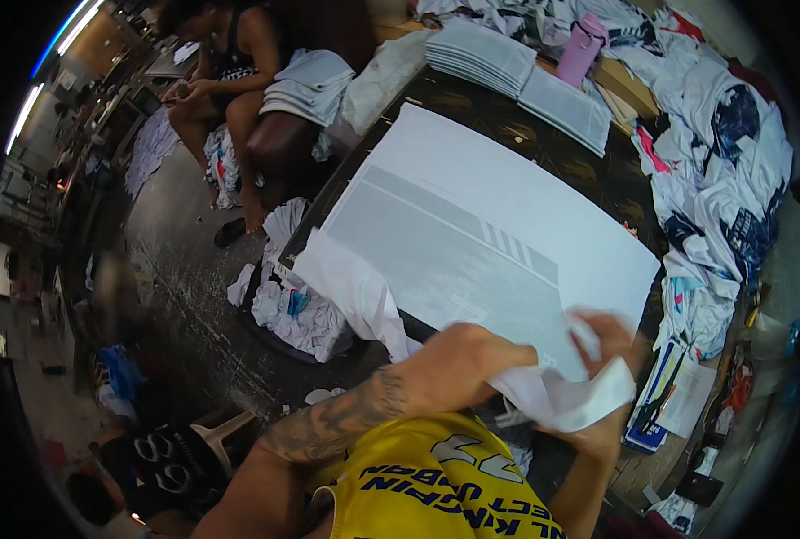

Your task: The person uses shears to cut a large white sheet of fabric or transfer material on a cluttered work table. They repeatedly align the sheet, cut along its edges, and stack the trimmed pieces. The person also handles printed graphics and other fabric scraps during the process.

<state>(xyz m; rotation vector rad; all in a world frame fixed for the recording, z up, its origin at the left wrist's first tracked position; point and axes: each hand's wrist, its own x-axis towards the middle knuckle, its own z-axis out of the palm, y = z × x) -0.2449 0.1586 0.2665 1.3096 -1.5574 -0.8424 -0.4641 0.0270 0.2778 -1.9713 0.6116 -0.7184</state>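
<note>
hands gripping shirt hem at table edge

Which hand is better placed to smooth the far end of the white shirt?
Probably the left hand: it lies over the near edge of the white shirt spread on the table. The right hand is gripping bunched fabric at the corner.
</note>
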